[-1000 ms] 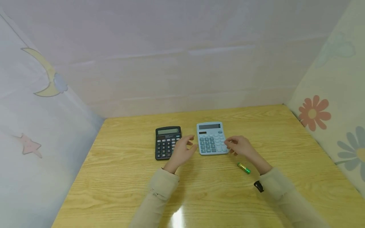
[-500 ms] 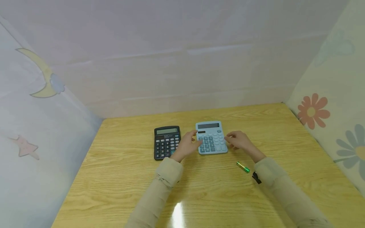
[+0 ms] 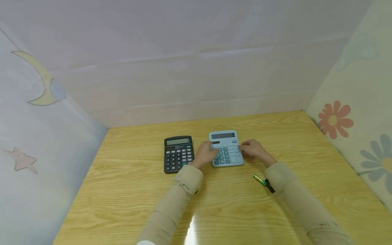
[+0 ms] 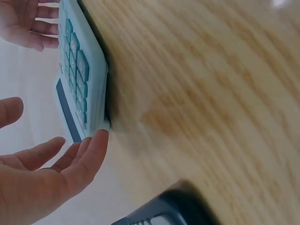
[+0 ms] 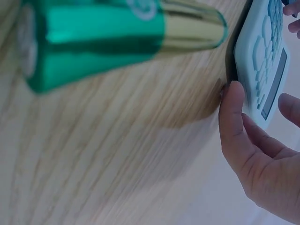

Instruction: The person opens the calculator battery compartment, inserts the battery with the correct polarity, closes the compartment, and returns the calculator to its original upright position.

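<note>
Right hand (image 5: 262, 164), fingers at the edge of a pale blue calculator (image 5: 248, 58) — green-and-gold battery (image 5: 117, 42) nearer the camera than it — left hand (image 5: 293, 8) beyond its keys

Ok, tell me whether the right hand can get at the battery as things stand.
Probably yes: nothing lies on the battery, which is on the table near the right sleeve. The right hand is at the edge of the blue calculator and would likely have to draw back.
</note>
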A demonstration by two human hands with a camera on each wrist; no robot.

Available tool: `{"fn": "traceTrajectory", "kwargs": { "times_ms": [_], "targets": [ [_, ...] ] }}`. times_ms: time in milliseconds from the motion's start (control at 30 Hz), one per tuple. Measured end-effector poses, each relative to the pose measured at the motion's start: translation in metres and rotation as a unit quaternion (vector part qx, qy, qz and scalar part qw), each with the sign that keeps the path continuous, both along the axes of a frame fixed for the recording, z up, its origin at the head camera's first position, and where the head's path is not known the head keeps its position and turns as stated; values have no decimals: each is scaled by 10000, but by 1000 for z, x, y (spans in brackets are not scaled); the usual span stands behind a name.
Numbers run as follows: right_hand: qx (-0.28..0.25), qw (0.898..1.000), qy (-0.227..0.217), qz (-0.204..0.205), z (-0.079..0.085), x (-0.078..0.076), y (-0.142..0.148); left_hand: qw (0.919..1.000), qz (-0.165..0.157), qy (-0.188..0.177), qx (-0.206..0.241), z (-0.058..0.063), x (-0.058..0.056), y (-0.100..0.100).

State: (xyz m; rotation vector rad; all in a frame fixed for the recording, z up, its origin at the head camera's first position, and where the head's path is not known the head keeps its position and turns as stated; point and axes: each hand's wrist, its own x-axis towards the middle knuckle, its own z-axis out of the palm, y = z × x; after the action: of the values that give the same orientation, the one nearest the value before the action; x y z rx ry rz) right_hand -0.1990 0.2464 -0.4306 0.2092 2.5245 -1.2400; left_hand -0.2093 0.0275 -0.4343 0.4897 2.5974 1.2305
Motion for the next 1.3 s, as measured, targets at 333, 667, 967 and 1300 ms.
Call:
{"fn": "traceTrajectory", "kwargs": {
  "times_ms": [333, 667, 967, 1300],
  "targets": [
    [-197, 9992, -354, -37, -8, -7, -4, 9988, 40, -443, 198, -2, 1, 5],
    [-148, 9992, -354, -88, -9, -9, -5, 9988, 209, -422, 161, 2, 4, 6],
    [-233, 9990, -303, -213, -11, -9, -3, 9984, 321, -428, 156, 2, 6, 8],
    [-552, 9979, -72, -321, -6, -5, -2, 9982, 265, -485, 239, 1, 6, 7]
  ]
}}
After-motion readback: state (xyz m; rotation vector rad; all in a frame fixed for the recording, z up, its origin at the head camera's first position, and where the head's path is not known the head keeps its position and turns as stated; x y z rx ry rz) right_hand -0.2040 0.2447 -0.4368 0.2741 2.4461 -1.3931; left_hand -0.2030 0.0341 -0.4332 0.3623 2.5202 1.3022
